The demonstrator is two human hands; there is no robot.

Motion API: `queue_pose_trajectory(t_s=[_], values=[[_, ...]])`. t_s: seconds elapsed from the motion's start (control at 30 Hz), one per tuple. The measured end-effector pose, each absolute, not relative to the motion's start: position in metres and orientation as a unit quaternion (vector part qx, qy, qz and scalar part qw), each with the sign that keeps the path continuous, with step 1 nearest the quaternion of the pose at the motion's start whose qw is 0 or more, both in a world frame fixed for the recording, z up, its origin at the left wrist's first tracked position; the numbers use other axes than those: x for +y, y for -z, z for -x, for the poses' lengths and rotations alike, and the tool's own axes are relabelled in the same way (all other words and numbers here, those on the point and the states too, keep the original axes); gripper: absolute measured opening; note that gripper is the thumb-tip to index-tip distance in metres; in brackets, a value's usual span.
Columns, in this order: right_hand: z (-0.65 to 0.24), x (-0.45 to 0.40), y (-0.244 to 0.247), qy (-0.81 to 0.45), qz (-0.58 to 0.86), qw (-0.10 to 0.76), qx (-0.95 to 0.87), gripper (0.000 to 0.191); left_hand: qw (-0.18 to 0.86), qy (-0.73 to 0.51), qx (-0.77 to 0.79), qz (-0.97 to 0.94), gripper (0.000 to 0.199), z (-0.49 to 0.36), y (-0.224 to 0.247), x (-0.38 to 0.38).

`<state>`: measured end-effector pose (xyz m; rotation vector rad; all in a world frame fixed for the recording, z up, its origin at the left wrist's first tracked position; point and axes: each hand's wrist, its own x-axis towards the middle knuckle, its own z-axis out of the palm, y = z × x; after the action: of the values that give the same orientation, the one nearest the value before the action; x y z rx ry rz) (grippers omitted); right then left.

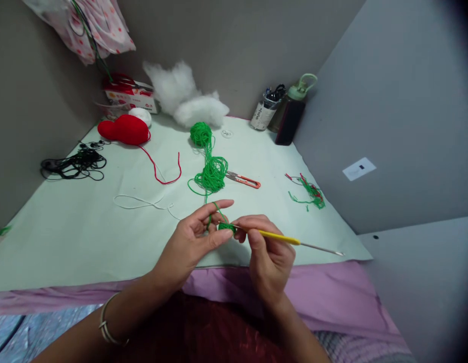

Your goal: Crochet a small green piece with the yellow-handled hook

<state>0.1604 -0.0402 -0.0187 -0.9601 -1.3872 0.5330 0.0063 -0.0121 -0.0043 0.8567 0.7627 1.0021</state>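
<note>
Between thumb and fingers, my left hand pinches a small green crocheted piece, and green yarn loops round its raised index finger. My right hand grips a crochet hook by its yellow handle. One tip of the hook meets the green piece; the other metal end points right. The strand from my left hand runs up to a loose tangle of green yarn, joined to a green ball behind it. Orange-handled thread snips lie touching the tangle's right side.
A red yarn ball, black cord and white yarn lie left. White stuffing and a box stand behind. At the right are a pen cup, a phone, a bottle and yarn scraps.
</note>
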Motion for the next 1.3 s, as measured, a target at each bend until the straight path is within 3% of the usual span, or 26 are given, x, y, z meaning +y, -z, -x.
queue_pose_trajectory(t_s=[0.1, 0.2, 0.37, 0.67, 0.87, 0.97, 1.1, 1.23, 1.3], values=[[-0.161, -0.045, 0.023, -0.093, 0.442, 0.571, -0.685, 0.035, 0.728, -0.468, 0.350, -0.358, 0.052, -0.008, 0.006, -0.012], [-0.163, -0.047, 0.024, -0.030, 0.438, 0.544, -0.715, 0.039, 0.809, -0.422, 0.317, -0.257, 0.046, -0.008, 0.004, -0.009], [-0.163, -0.042, 0.017, -0.224, 0.431, 0.671, -0.560, 0.023, 0.821, -0.427, 0.304, -0.227, 0.037, -0.005, 0.002, -0.005], [-0.164, -0.035, 0.019, -0.389, 0.406, 0.665, -0.491, 0.018, 0.717, -0.436, 0.354, -0.414, 0.030, -0.001, 0.008, -0.013], [-0.168, -0.036, 0.013, -0.401, 0.411, 0.654, -0.492, 0.024, 0.678, -0.441, 0.373, -0.455, 0.030, 0.003, 0.005, -0.011], [-0.169, -0.041, 0.011, -0.343, 0.421, 0.637, -0.547, 0.023, 0.635, -0.441, 0.400, -0.491, 0.030, 0.003, 0.003, -0.011], [-0.168, -0.046, 0.016, -0.166, 0.429, 0.570, -0.681, 0.027, 0.578, -0.464, 0.440, -0.507, 0.032, -0.002, 0.002, -0.014], [-0.166, -0.049, 0.028, 0.026, 0.441, 0.514, -0.735, 0.035, 0.706, -0.447, 0.384, -0.393, 0.054, -0.006, 0.002, -0.015], [-0.167, -0.049, 0.029, 0.016, 0.445, 0.533, -0.720, 0.035, 0.782, -0.415, 0.341, -0.316, 0.057, -0.005, 0.001, -0.011]])
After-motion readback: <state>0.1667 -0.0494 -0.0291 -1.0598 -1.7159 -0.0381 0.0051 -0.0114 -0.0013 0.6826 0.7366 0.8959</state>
